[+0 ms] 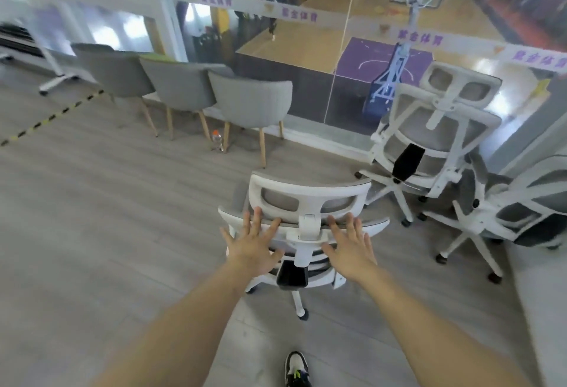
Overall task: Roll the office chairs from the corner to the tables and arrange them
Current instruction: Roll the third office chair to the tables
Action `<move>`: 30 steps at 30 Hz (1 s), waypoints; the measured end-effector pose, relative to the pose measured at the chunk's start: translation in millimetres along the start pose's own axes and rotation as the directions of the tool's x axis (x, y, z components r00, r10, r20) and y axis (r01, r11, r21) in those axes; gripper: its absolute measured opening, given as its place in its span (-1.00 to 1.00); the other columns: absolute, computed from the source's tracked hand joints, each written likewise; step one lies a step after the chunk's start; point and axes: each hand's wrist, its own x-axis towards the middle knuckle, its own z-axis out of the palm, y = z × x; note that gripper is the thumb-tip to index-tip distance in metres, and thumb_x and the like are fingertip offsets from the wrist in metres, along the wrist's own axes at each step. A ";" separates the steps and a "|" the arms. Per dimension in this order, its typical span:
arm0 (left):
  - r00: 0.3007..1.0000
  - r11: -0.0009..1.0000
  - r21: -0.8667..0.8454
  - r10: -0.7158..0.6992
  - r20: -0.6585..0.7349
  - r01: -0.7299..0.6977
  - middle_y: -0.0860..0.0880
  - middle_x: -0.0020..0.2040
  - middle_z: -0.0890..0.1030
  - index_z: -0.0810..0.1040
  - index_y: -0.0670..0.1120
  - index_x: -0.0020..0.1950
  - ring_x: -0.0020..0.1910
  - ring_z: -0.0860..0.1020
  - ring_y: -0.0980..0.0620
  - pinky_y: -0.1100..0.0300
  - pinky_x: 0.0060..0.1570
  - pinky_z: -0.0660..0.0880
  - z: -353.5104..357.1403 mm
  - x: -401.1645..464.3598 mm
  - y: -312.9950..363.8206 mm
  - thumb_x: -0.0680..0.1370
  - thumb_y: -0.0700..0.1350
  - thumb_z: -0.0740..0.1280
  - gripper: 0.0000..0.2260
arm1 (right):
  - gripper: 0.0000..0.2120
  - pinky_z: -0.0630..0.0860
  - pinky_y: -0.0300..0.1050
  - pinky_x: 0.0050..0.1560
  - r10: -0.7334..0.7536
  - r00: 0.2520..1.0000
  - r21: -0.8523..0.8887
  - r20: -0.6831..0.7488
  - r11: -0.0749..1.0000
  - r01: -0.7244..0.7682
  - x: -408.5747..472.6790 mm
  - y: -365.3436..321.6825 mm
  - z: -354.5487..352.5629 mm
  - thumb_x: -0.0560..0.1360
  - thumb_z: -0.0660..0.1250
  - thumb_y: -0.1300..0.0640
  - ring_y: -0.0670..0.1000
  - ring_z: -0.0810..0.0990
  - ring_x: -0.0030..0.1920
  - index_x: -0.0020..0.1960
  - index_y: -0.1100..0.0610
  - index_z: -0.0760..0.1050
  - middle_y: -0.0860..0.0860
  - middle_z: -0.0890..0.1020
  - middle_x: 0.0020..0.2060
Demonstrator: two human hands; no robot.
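Note:
A white-framed office chair with grey mesh stands right in front of me, its back towards me. My left hand lies with spread straight fingers on the left side of the backrest top. My right hand lies the same way on the right side. Neither hand curls round the frame. Two more white office chairs stand in the corner at the right: one upright by the glass wall, the other close beside it, nearer the right edge.
Three grey fabric chairs on wooden legs line the glass wall at the back left. A bottle stands on the floor beneath them. Grey wood flooring spreads to the left, with black-yellow tape across it. My shoe shows at the bottom.

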 end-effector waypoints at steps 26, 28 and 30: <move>0.547 0.327 -0.696 -0.830 0.112 0.639 0.11 0.69 -0.27 -0.41 0.17 0.62 0.63 -0.33 -0.26 -0.53 0.46 -0.08 -21.0 -18.8 -266.8 0.50 0.56 -0.01 -0.09 | -0.17 0.02 0.16 0.62 -0.571 0.821 0.086 -0.004 0.817 0.570 233.4 -306.4 12.6 0.63 0.12 -0.32 0.13 0.01 0.66 0.65 0.21 0.04 0.16 0.14 0.64; 0.506 0.291 -0.698 -0.854 0.119 0.654 0.10 0.68 -0.29 -0.40 0.15 0.63 0.63 -0.32 -0.26 -0.54 0.44 -0.07 -24.0 -17.6 -290.7 0.49 0.57 0.00 -0.06 | -0.10 -0.02 0.21 0.62 -0.581 0.814 0.058 -0.014 0.812 0.581 256.4 -347.6 19.7 0.57 0.09 -0.42 0.12 0.07 0.64 0.63 0.23 0.07 0.14 0.20 0.61; 0.483 0.271 -0.697 -0.867 0.123 0.664 0.09 0.68 -0.28 -0.40 0.15 0.63 0.63 -0.31 -0.26 -0.56 0.42 -0.09 -26.2 -15.2 -321.6 0.47 0.59 0.00 -0.04 | -0.03 -0.04 0.26 0.61 -0.601 0.797 0.000 -0.054 0.799 0.602 275.0 -385.7 31.4 0.52 -0.01 -0.52 0.10 0.14 0.61 0.61 0.21 0.10 0.10 0.26 0.57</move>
